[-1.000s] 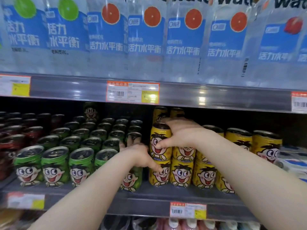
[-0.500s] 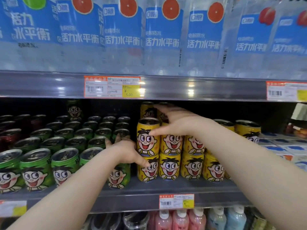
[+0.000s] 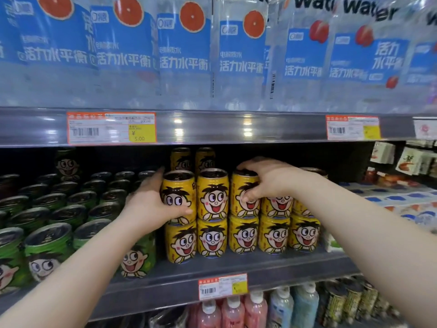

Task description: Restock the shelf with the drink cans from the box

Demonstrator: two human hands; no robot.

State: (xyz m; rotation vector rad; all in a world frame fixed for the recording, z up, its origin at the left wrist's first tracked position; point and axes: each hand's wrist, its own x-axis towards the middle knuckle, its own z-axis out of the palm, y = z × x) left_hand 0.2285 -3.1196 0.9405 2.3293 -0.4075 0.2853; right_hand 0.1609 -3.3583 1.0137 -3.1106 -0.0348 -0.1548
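Yellow cartoon-faced metal drink cans [image 3: 212,194] are stacked two high on the grey shelf [image 3: 236,266]. The left upper can [image 3: 179,192] is enclosed by the left hand [image 3: 151,204], grip curled round it. The third upper can [image 3: 240,185] is gripped likewise by the right hand [image 3: 267,181], presumably to square the row.

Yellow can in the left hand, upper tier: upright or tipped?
Upright: the yellow can sits on the can below, lid on top, in line with its neighbour; the left hand grips its side.
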